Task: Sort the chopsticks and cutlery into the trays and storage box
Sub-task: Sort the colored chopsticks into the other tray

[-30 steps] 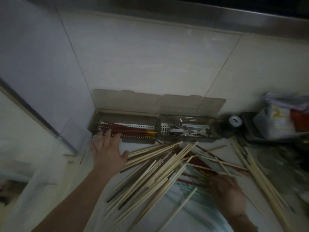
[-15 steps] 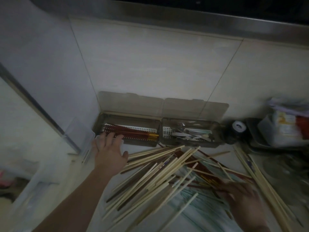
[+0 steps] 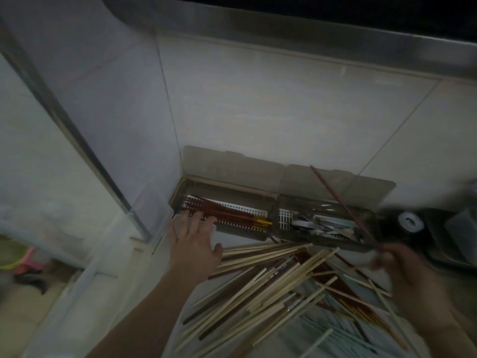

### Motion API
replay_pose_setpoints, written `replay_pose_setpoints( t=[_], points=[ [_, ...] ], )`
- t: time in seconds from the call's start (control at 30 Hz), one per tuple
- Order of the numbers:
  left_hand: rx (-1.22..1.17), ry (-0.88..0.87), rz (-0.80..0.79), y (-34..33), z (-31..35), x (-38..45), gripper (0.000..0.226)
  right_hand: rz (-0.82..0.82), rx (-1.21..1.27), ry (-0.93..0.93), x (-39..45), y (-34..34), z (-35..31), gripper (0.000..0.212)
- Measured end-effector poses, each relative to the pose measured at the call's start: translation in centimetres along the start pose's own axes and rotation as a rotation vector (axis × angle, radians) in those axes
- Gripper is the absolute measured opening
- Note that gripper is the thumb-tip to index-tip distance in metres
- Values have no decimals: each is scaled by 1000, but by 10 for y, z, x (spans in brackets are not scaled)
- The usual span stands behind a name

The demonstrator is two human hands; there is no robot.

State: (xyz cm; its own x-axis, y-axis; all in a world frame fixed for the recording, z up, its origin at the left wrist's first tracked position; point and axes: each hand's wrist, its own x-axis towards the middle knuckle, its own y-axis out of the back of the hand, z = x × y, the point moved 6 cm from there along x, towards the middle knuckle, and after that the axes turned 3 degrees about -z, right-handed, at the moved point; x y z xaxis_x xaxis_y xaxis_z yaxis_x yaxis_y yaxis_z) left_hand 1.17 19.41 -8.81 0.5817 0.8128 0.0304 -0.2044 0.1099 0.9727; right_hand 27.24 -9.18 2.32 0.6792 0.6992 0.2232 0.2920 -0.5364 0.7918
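The table (image 3: 108, 288) carries a storage box (image 3: 281, 200) that stands against the tiled wall (image 3: 258, 104), with both lids up. In front of the box, a big pile of chopsticks (image 3: 260, 282) lies spread, mostly pale wood with some dark red and pale blue ones among them. In the left compartment of the box, red chopsticks (image 3: 227, 214) lie on a white perforated tray (image 3: 245, 206). In the right compartment lies metal cutlery (image 3: 322, 223). Right of the box stands a dark round thing with a white top (image 3: 411, 222). The left hand (image 3: 195, 244) lies flat with fingers spread, its fingertips at the front edge of the left compartment. The right hand (image 3: 405, 270) is blurred, but it seems to pinch one red chopstick (image 3: 343, 206), which rises tilted over the right compartment.
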Motion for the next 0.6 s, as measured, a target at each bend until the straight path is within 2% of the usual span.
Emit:
replay_pose_setpoints(
  t=[0.03, 0.07, 0.13, 0.2, 0.27, 0.43, 0.6],
  points=[
    [-3, -4, 9, -1, -1, 0, 67, -66, 42, -42, 14, -20, -26, 15],
    [-2, -6, 13, -1, -1, 0, 66, -92, 44, 17, 22, -43, -45, 9],
    [4, -5, 15, -3, -2, 0, 66, -127, 79, 104, 40, -89, -66, 9],
    [8, -12, 16, -3, -1, 0, 67, -146, -37, 166, 57, -124, -82, 18],
    [11, -19, 23, -3, -2, -1, 67, -162, -123, 202, 75, -154, -93, 17],
    [-17, -35, 66, -1, -1, -2, 68, -195, -279, 283, 94, -198, -107, 5],
    [-28, -44, 72, -1, 0, -2, 68, -298, -454, 309, 95, -222, -99, 12]
  ],
)
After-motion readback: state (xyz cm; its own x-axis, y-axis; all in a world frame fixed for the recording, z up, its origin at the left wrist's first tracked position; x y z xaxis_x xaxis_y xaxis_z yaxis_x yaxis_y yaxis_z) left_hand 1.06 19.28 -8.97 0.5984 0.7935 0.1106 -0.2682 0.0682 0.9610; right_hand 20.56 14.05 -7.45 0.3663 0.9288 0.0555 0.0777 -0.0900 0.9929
